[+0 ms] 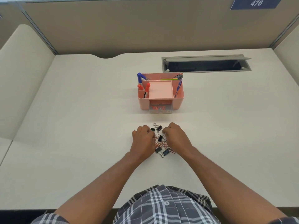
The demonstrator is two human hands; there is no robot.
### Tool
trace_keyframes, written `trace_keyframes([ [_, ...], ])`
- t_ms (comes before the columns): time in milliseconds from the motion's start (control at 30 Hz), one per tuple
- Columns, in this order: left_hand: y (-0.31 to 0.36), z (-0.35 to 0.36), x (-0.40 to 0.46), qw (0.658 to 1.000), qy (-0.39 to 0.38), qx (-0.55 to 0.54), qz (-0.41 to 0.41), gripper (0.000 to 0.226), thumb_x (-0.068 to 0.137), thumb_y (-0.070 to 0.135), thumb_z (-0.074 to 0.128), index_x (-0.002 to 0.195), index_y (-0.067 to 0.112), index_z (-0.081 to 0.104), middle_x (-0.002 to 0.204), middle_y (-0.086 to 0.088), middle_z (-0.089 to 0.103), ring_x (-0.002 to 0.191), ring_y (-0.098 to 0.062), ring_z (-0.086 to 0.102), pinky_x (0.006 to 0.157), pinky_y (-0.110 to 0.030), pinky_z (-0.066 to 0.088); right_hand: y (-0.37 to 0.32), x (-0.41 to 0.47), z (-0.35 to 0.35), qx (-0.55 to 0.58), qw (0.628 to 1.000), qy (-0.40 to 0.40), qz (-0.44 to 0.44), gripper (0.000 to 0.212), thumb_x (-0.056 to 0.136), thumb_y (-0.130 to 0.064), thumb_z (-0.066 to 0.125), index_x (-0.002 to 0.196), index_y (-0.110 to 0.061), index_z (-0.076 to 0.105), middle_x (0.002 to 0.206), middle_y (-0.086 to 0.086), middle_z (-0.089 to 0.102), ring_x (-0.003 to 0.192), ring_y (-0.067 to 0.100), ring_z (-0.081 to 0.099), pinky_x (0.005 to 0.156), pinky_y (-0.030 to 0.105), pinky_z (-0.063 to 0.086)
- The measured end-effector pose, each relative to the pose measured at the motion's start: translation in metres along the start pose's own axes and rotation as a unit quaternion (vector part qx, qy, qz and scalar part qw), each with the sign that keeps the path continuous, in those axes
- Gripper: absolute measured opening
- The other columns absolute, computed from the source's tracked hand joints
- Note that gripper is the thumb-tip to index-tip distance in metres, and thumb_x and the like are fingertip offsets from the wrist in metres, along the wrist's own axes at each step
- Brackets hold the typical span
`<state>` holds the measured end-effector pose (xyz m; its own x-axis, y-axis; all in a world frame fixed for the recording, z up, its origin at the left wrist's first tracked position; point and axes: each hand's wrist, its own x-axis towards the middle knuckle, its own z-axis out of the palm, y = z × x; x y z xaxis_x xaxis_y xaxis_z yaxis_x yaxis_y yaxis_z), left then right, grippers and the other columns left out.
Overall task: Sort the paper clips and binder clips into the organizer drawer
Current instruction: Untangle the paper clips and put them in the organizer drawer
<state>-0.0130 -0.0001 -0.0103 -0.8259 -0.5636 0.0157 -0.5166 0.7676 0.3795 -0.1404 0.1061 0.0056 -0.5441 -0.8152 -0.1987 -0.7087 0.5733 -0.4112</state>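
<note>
Both forearms reach forward, left hand (143, 139) and right hand (175, 136) curled, flanking the clips (161, 143); grip unclear.

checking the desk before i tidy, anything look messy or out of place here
Only the clips: black binder clips and red paper clips lie tangled in a loose heap on the desk between both hands, not in the clear drawer.

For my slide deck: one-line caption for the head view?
Both hands, left hand and right hand, gather black binder clips and red paper clips before a pink plastic organizer.
</note>
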Motion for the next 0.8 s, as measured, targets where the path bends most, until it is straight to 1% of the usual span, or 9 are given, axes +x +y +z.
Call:
trace_keyframes([
  [100, 0.0001, 0.0001, 0.0002, 1.000, -0.003, 0.001, 0.000, 0.010, 0.078, 0.013, 0.065, 0.087, 0.017, 0.068, 0.098, -0.001, 0.054, 0.095, -0.027, 0.049, 0.077, -0.039, 0.035, -0.0011, -0.0006, -0.0011, -0.007, 1.000, -0.006, -0.011, 0.047, 0.086, 0.003, 0.053, 0.127, -0.018, 0.062, 0.100, 0.005, 0.050, 0.097, 0.025, 0.051, 0.071, 0.036, 0.047],
  [167, -0.0003, 0.0000, 0.0000, 1.000, -0.004, 0.000, -0.001, 0.009, 0.079, 0.013, 0.065, 0.086, 0.017, 0.067, 0.098, -0.001, 0.053, 0.095, -0.026, 0.049, 0.077, -0.039, 0.034, -0.0022, -0.0010, -0.0016, -0.022, 0.999, -0.021, -0.030, 0.053, 0.084, 0.004, 0.054, 0.131, -0.020, 0.059, 0.097, 0.004, 0.048, 0.096, 0.025, 0.048, 0.069, 0.036, 0.046],
  [233, -0.0008, 0.0000, 0.0002, 1.000, -0.005, 0.001, 0.000, 0.009, 0.079, 0.014, 0.064, 0.086, 0.018, 0.067, 0.099, 0.000, 0.053, 0.096, -0.026, 0.048, 0.077, -0.039, 0.034, -0.0021, -0.0014, -0.0022, -0.030, 0.999, -0.028, -0.033, 0.054, 0.082, 0.005, 0.054, 0.129, -0.021, 0.061, 0.097, 0.005, 0.048, 0.096, 0.025, 0.047, 0.068, 0.036, 0.046],
  [333, -0.0015, 0.0002, 0.0010, 1.000, -0.006, 0.003, -0.002, 0.007, 0.080, 0.015, 0.065, 0.085, 0.018, 0.067, 0.099, 0.000, 0.053, 0.096, -0.026, 0.048, 0.078, -0.039, 0.034, -0.0007, -0.0003, -0.0027, -0.036, 0.999, -0.018, -0.026, 0.048, 0.081, 0.006, 0.054, 0.121, -0.019, 0.066, 0.100, 0.004, 0.050, 0.098, 0.025, 0.048, 0.069, 0.038, 0.048],
  [400, -0.0017, 0.0009, 0.0013, 1.000, -0.005, 0.004, -0.002, 0.007, 0.079, 0.015, 0.065, 0.085, 0.018, 0.067, 0.099, -0.001, 0.053, 0.095, -0.026, 0.049, 0.078, -0.039, 0.035, -0.0010, 0.0003, -0.0032, -0.024, 0.999, -0.014, -0.024, 0.048, 0.084, 0.004, 0.054, 0.125, -0.020, 0.064, 0.099, 0.003, 0.049, 0.098, 0.025, 0.049, 0.068, 0.036, 0.046],
  [467, -0.0021, 0.0020, 0.0010, 1.000, -0.001, 0.004, -0.002, 0.007, 0.078, 0.014, 0.066, 0.084, 0.018, 0.067, 0.098, -0.001, 0.053, 0.094, -0.027, 0.050, 0.076, -0.039, 0.035, -0.0021, 0.0004, -0.0038, -0.025, 0.999, -0.021, -0.034, 0.054, 0.084, 0.003, 0.054, 0.131, -0.024, 0.059, 0.097, 0.002, 0.045, 0.097, 0.024, 0.047, 0.066, 0.034, 0.044],
  [533, -0.0028, 0.0021, 0.0006, 1.000, 0.000, 0.006, -0.003, 0.008, 0.078, 0.015, 0.067, 0.085, 0.018, 0.067, 0.098, -0.001, 0.053, 0.095, -0.027, 0.050, 0.076, -0.039, 0.035, -0.0032, -0.0007, -0.0036, -0.037, 0.998, -0.033, -0.045, 0.058, 0.084, 0.003, 0.053, 0.133, -0.027, 0.056, 0.094, 0.000, 0.039, 0.097, 0.024, 0.045, 0.065, 0.034, 0.044],
  [633, -0.0042, 0.0010, 0.0019, 1.000, -0.007, 0.015, -0.003, 0.014, 0.078, 0.018, 0.067, 0.092, 0.019, 0.066, 0.101, 0.000, 0.054, 0.097, -0.027, 0.050, 0.078, -0.040, 0.035, -0.0043, -0.0022, -0.0032, -0.045, 0.997, -0.035, -0.047, 0.057, 0.083, 0.005, 0.054, 0.132, -0.025, 0.057, 0.094, 0.000, 0.039, 0.098, 0.024, 0.045, 0.064, 0.035, 0.044],
  [800, -0.0019, -0.0010, 0.0071, 1.000, -0.001, 0.006, -0.004, 0.032, 0.079, 0.019, 0.067, 0.111, 0.019, 0.063, 0.106, -0.003, 0.056, 0.101, -0.028, 0.050, 0.080, -0.041, 0.036, -0.0047, -0.0027, -0.0045, -0.045, 0.998, -0.026, -0.035, 0.047, 0.081, 0.002, 0.057, 0.121, -0.020, 0.063, 0.097, 0.000, 0.044, 0.097, 0.022, 0.045, 0.065, 0.036, 0.047],
])
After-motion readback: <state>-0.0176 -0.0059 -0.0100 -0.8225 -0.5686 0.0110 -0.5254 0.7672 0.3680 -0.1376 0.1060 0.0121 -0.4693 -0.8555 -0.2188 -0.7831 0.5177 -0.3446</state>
